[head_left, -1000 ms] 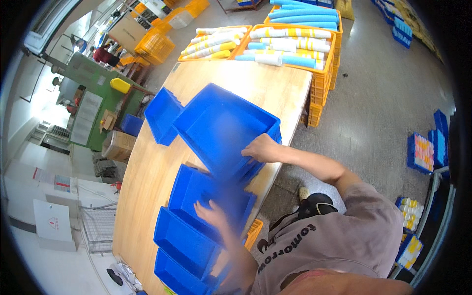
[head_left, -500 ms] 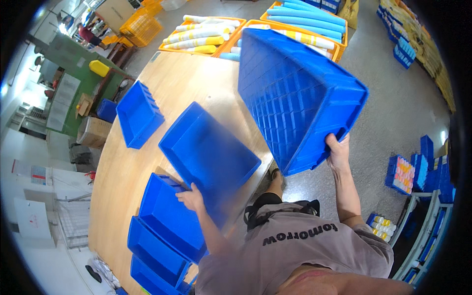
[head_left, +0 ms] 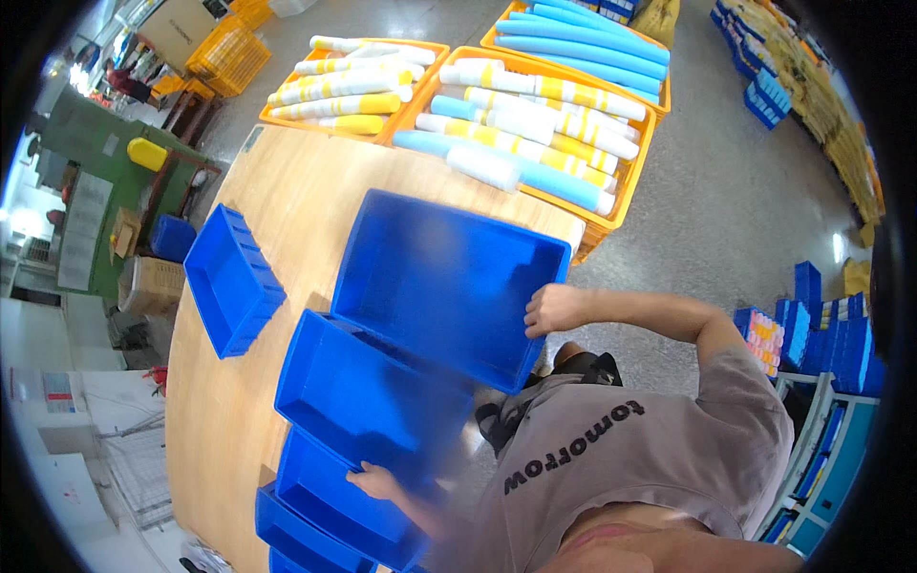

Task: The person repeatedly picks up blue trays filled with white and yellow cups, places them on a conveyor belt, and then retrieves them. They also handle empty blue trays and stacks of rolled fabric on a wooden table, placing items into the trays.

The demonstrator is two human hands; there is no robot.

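A large blue plastic bin (head_left: 449,286) rests on the wooden table, open side up. My right hand (head_left: 556,310) is closed over its right rim, fingers curled. Toward me follow a second blue bin (head_left: 368,382), then a third blue bin (head_left: 330,487), in an overlapping row. My left hand (head_left: 379,481) reaches over the third bin, thumb and fingers apart and nothing in them. Whether it touches that bin I cannot tell. Beyond the row, to the left, stands a smaller blue bin (head_left: 234,282) with ribbed sides.
More blue bins (head_left: 306,530) lie at the near end of the table (head_left: 220,420). Orange crates (head_left: 626,196) of white, yellow and light blue rolls stand past its far edge. Grey floor (head_left: 688,201) runs along the right, with a shelf rack (head_left: 812,449) at lower right.
The large bin, held up tilted in my right hand before, has come down onto the table at the far end of the row. My left hand has moved nearer to me.
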